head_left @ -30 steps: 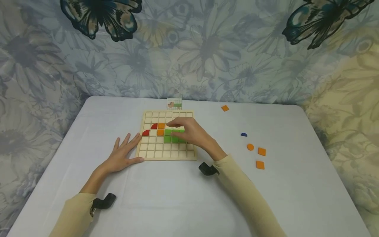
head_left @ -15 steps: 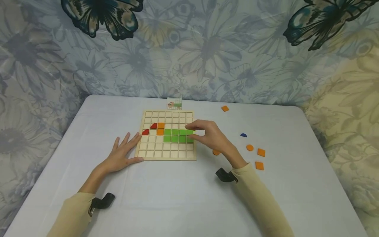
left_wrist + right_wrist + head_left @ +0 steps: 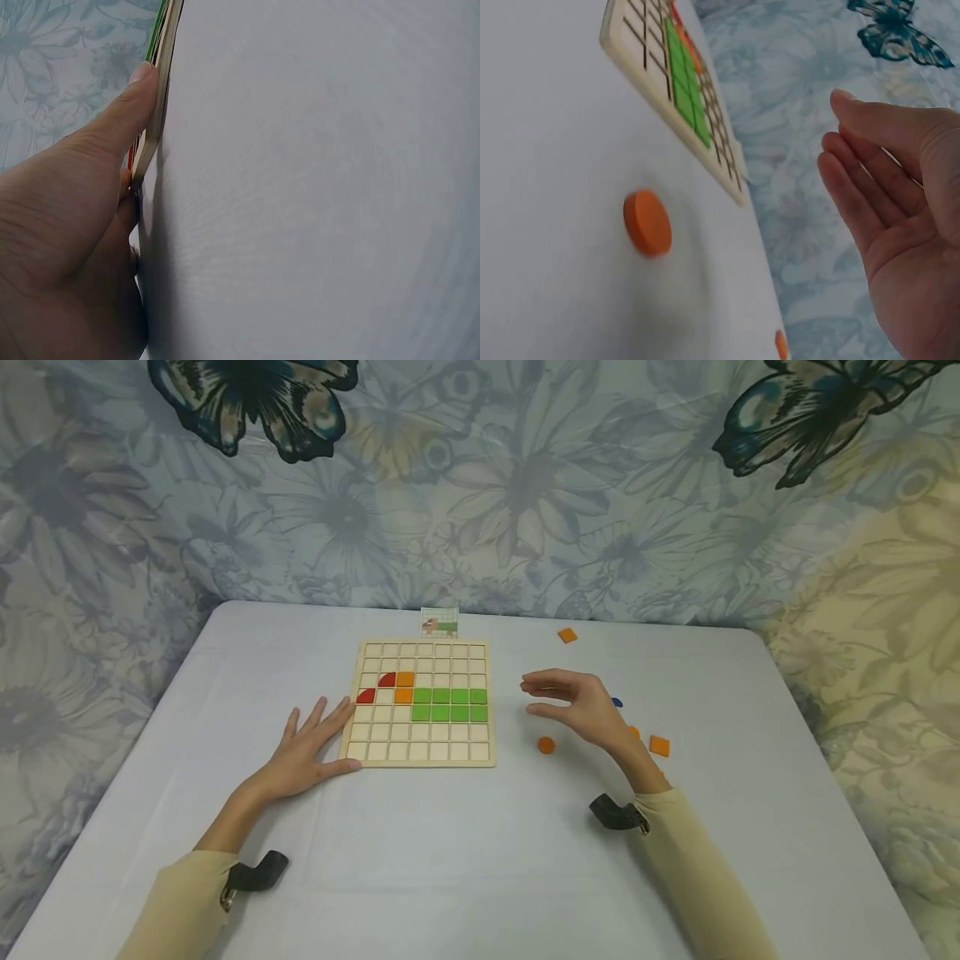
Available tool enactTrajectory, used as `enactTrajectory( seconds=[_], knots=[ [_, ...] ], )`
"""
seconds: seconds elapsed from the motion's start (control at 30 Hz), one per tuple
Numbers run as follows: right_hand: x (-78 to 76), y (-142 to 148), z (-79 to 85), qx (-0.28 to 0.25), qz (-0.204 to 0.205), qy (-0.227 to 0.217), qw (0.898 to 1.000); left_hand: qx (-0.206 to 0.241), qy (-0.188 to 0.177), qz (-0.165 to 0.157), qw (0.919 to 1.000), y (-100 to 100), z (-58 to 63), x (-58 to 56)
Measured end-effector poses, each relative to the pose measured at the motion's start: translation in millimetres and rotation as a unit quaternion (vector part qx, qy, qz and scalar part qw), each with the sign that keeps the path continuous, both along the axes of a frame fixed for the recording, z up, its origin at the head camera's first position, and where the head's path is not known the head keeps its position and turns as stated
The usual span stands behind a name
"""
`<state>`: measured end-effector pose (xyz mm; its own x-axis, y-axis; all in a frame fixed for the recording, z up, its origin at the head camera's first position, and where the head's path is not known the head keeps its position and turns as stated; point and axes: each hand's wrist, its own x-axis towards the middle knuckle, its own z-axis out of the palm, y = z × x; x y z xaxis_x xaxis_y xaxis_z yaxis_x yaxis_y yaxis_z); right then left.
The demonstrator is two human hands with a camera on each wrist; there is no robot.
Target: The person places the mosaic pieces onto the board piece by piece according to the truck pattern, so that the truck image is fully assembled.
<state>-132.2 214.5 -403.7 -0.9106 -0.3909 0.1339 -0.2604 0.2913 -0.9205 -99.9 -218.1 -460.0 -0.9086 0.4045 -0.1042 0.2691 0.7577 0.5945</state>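
Note:
A wooden grid board point(image 3: 416, 767) lies on the white table in the head view. Set in its cells are several green squares point(image 3: 450, 705), two orange squares point(image 3: 404, 687) stacked in one column, and two red quarter-circles point(image 3: 387, 680) at the left. With fingers spread, my left hand point(image 3: 303, 760) rests along the board's left edge, thumb at the near corner; the left wrist view shows the thumb point(image 3: 124, 112) against that edge. My right hand point(image 3: 581, 706) hovers right of the board, fingers loosely bent and nothing between them. An orange disc point(image 3: 649, 223) lies on the table below it.
A small pattern card point(image 3: 439, 622) sits behind the board. Right of it lie an orange square point(image 3: 567, 635) at the back, another orange square point(image 3: 659, 746), and a blue half-circle point(image 3: 617, 702) partly behind my right hand. A second orange disc point(image 3: 634, 732) is mostly covered by the wrist.
My right hand has moved from over the board out to the right, uncovering the green squares and the orange disc beside the board. The left hand stays in place.

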Motion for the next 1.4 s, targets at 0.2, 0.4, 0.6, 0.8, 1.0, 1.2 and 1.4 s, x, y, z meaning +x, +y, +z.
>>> enactTrajectory(
  seconds=[0.2, 0.4, 0.6, 0.8, 1.0, 1.2, 1.4],
  knots=[
    [4.8, 37, -1.8, 0.002, -0.034, -0.010, 0.999, 0.000, -0.005, -0.002, 1.0000, 1, -0.3, -2.5],
    [14.3, 73, 0.2, -0.016, -0.082, -0.032, 0.996, -0.002, -0.011, 0.000, 0.9999, 2, 0.7, -2.6],
    [24.7, 100, -0.8, 0.016, -0.124, -0.025, 0.992, -0.008, -0.007, -0.001, 0.9999, 0, -0.3, -3.9],
    [33.4, 125, -9.0, 0.089, -0.127, -0.008, 0.988, -0.008, -0.005, 0.002, 1.0000, -1, -0.7, -2.5],
    [47.7, 152, -14.9, 0.118, -0.132, 0.001, 0.984, -0.001, -0.006, -0.001, 1.0000, 1, -1.8, -2.2],
    [58.7, 172, -20.2, 0.126, -0.143, 0.005, 0.982, -0.003, -0.004, -0.002, 1.0000, 1, -2.0, -2.5],
    [63.2, 175, -30.3, 0.149, -0.151, 0.003, 0.977, -0.005, -0.007, 0.001, 1.0000, -1, -1.7, -1.7]
  ],
)
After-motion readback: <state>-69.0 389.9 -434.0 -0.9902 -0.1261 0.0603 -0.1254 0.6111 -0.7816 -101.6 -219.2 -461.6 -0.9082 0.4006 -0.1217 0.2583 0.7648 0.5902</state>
